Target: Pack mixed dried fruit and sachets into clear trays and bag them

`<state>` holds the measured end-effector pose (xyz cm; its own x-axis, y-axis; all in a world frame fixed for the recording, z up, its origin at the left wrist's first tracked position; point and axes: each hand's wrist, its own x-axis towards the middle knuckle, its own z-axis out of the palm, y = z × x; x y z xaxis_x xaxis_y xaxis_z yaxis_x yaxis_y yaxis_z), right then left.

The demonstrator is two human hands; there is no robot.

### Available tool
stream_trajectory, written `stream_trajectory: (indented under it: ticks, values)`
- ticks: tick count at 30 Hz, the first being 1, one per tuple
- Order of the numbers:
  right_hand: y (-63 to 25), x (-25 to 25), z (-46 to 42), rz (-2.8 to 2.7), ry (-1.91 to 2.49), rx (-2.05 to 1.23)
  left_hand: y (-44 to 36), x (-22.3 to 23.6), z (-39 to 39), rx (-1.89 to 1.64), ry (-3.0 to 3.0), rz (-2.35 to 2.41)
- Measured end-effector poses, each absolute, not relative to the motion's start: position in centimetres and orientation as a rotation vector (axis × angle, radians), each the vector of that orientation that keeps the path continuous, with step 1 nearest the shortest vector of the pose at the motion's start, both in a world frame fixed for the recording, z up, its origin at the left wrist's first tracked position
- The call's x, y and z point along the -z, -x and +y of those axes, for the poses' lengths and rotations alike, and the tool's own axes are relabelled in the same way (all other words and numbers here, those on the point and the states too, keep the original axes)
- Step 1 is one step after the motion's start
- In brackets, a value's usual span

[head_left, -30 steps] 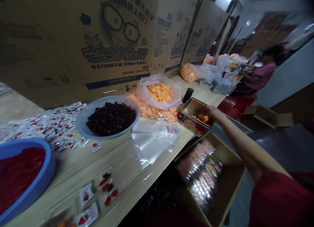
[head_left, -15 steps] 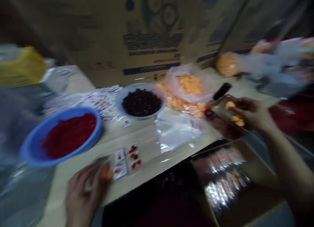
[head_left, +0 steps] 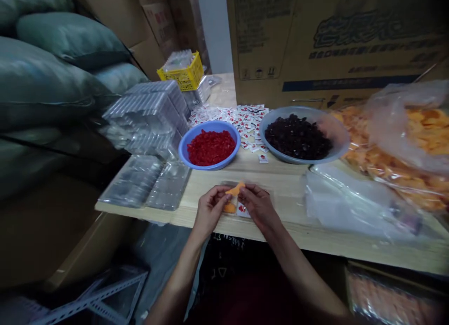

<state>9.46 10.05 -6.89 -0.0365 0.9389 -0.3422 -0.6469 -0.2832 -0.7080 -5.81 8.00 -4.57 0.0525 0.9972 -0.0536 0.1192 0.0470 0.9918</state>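
My left hand (head_left: 211, 207) and my right hand (head_left: 258, 206) meet near the table's front edge. Between their fingertips is a small orange foam-like piece (head_left: 235, 190), pinched at its left end by the left and at its right end by the right. A second orange piece (head_left: 229, 207) lies just below it. Beside that is a small white packet with a red print (head_left: 242, 210). Under the hands, part of a clear plastic tray (head_left: 268, 194) shows; my fingers cover much of it.
Behind the hands stand a blue basin of red pieces (head_left: 236, 149) and a pale basin of dark pieces (head_left: 342, 149). White packets (head_left: 250, 124) are heaped between them. Clear trays (head_left: 147, 110) are stacked left. Clear bags (head_left: 336, 198) and bagged orange pieces (head_left: 428, 133) lie right.
The view has swung left. My right hand has come from the orange pieces at the far right to join my left hand. Both now hold one orange piece.
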Motion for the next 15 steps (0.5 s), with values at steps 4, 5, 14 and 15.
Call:
stream_trajectory:
  ticks: [4,5,14,15]
  values:
    - [-11.1,8.6,9.6,-0.691,1.073,-1.471,8.1,4.8,10.8,-0.846,-1.543,1.396]
    - [-11.6,8.8,9.5,-0.815,1.112,-1.388,8.6,4.7,11.6,-0.752,-1.630,1.409]
    - [-10.4,9.8,10.1,-1.887,1.291,-0.727,7.3,5.5,14.5,-0.383,-2.036,1.505]
    - [-10.1,9.8,10.2,-1.952,1.339,-0.666,7.1,5.7,14.2,-0.399,-2.085,1.569]
